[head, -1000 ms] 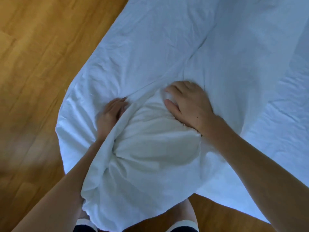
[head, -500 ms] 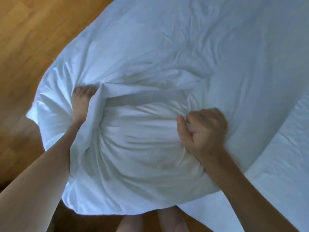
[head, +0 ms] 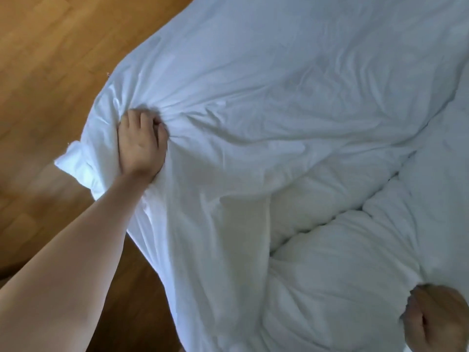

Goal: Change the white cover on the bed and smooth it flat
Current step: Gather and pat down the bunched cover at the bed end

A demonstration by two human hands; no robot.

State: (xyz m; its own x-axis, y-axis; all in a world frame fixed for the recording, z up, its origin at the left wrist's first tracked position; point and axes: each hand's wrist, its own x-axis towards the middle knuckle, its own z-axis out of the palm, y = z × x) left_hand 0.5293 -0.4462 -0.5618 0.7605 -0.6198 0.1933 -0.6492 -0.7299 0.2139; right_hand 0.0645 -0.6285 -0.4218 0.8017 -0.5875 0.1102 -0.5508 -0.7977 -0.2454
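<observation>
Both hands have spread apart since half a second ago, drawing the white cotton cover wider over the bed.

Left hand grips a gathered bunch of cover at the left edge, above the wooden plank floor; right hand, near right, is fisted on fabric. Step in hand: fitting the cover. Next, judged: pull corners taut, then smooth.

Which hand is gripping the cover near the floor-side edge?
The left hand, bunching the cover beside the wood floor; the right hand grips at the bottom right corner.
</observation>
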